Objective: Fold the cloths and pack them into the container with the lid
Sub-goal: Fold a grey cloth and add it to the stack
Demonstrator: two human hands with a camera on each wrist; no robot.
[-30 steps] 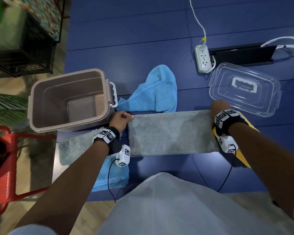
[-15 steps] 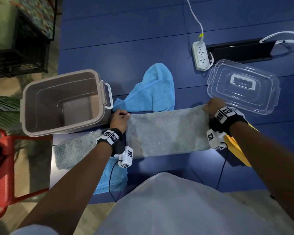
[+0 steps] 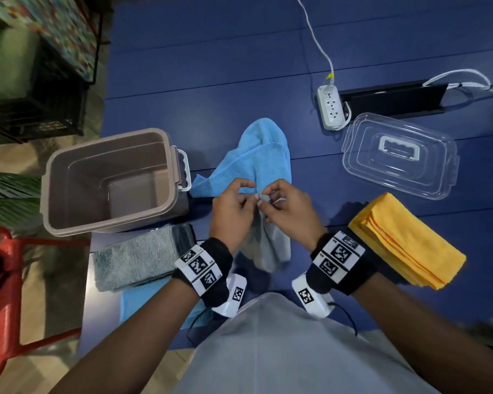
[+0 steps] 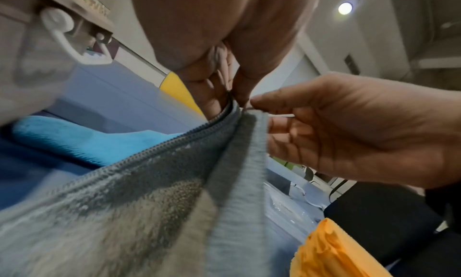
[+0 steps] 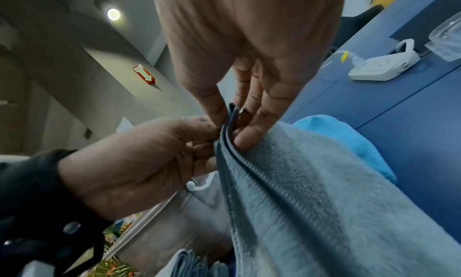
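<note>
- The left hand [image 3: 234, 211] and right hand [image 3: 288, 209] are brought together above the desk [image 3: 239, 81], and the top corners of the grey cloth [image 3: 271, 245] are pinched between thumbs and fingertips [image 5: 245, 141] on both sides.
- The cloth is held doubled, its stitched edges matched, while the rest is left hanging towards the desk; whether the lower end touches the surface cannot quite be told.
- Soft, light, floppy handling is to be expected: no shape will be kept unless it is laid flat, so the hemmed corners are judged the best grip.
- An unfolded blue cloth [image 3: 256, 160] is seen just beyond the hands.
- The open container [image 3: 111, 180] is set to the left, with a folded grey cloth [image 3: 137, 260] in front of it.
- A folded yellow cloth [image 3: 404, 240] is placed to the right, and the clear lid [image 3: 399, 157] lies beyond it.
</note>
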